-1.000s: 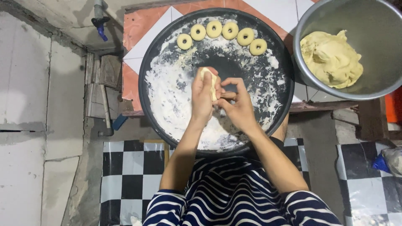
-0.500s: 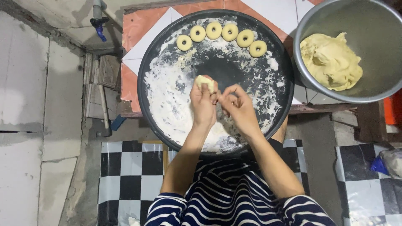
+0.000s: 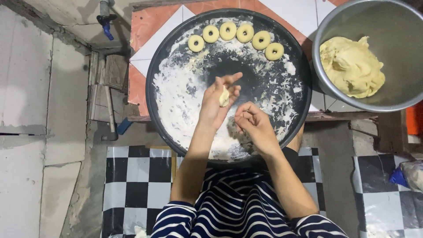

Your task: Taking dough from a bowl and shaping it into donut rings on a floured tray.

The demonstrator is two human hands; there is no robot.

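One dough piece (image 3: pixel 224 96) lying in left hand (image 3: pixel 217 103), fingers half curled around it; right hand (image 3: pixel 252 124) loosely curled, holding nothing. Shaping gently over floured tray (image 3: pixel 176 94), keeping ring even like five rings (image 3: pixel 236 37).

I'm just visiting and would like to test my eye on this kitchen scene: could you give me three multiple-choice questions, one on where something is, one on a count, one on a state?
1. Where does the big lump of dough lie?
A. In the metal bowl to the right of the tray
B. On the checked floor
C. In the middle of the tray

2. How many dough rings sit along the far rim of the round dark tray?
A. Three
B. Five
C. Eight

3. What is the left hand doing?
A. Lying flat on the tray
B. Gripping the bowl's rim
C. Holding a small piece of dough above the tray

Answers: 1 A, the pale mass fills the bowl's left side. 2 B, five rings stand in an arc. 3 C, the piece rests against its fingers, while the right hand is curled beside it, apart from the piece.
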